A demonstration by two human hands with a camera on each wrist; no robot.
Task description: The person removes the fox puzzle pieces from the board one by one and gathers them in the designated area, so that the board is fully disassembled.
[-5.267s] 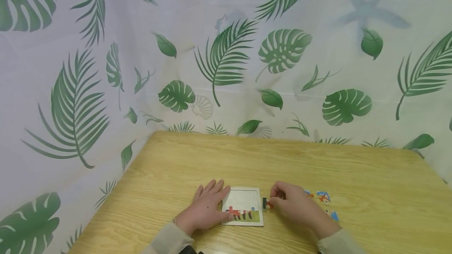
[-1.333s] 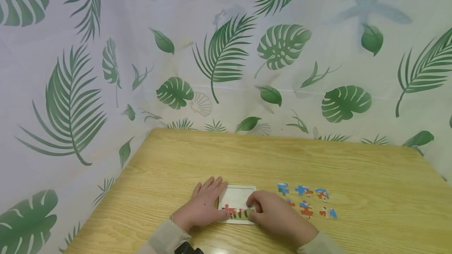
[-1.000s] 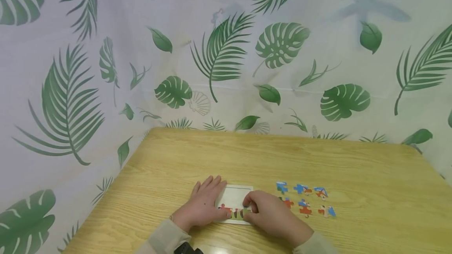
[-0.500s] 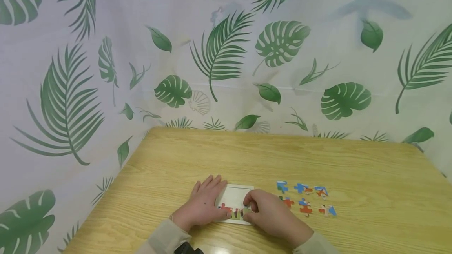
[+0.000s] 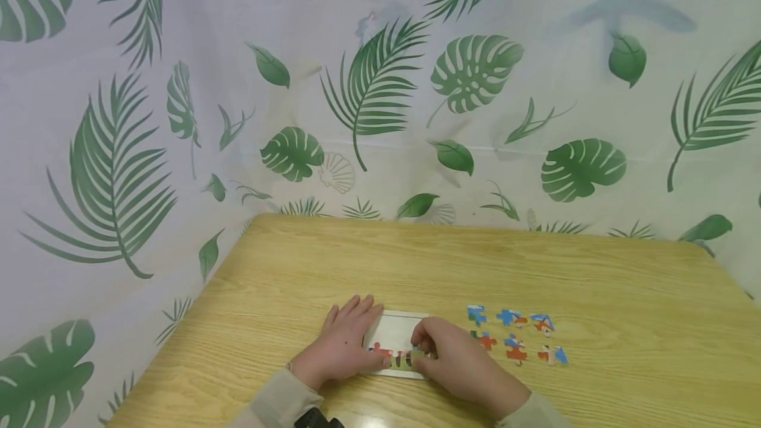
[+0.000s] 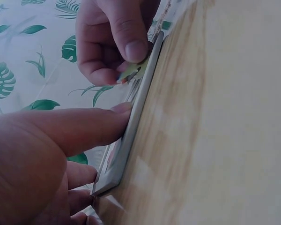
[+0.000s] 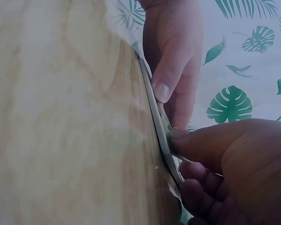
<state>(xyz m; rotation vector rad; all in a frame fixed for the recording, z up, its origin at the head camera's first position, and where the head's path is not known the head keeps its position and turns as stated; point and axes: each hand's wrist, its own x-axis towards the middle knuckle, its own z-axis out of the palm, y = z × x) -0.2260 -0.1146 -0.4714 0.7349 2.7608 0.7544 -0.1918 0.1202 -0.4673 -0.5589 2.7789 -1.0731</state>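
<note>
A shallow white puzzle tray [image 5: 406,314] lies on the table, with red-and-green jigsaw pieces [image 5: 380,351] in a row along its near side. My left hand [image 5: 340,342] rests over the tray's left side, fingers extended and thumb on the near row. At the near right corner, my right hand [image 5: 454,355] pinches a green jigsaw piece [image 6: 131,72] between thumb and fingers. That piece is tilted up from the tray in the left wrist view. The right hand covers the tray's right rim in the head view.
Right of the right hand, several loose jigsaw pieces [image 5: 515,351] in blue, red and white lie in two rows on the wooden table [image 5: 357,256]. A white curtain [image 5: 392,183] printed with green leaves hangs behind the table and at its left.
The right hand has moved left from beside the tray to its near right corner. The red-and-dark piece it held earlier now lies among the loose ones. The left hand stays in place.
</note>
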